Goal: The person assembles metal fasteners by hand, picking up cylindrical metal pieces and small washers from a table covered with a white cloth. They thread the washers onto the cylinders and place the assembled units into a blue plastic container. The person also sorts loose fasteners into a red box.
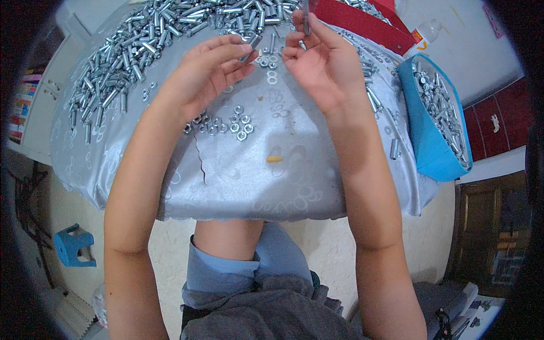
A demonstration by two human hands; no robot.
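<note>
A: Starting with the head view, the only one: where are the hands?

B: The left hand (204,68) is at eleven o'clock, the right hand (331,68) at one, both above the cloth-covered table (243,195).

A: Is either grip released?

B: Neither. The left thumb and fingers pinch a cylindrical metal piece (251,49), tilted, just left of twelve o'clock. The right thumb and fingers grasp a slim metal piece (306,24), near upright, farther up toward twelve; its far end is hard to make out.

A: And between the hands?

B: A few washers (272,78), at twelve. Loose nuts (241,122) cluster nearer the centre, toward eleven, with a dark thread (201,158) below them and a small yellow piece (274,159) almost at the centre.

A: What about farther out?

B: A heap of metal bolts (164,34) spreads from ten to twelve. A red box (368,25) sits at one, and a blue bin (416,119) full of metal parts stands between two and three.
</note>
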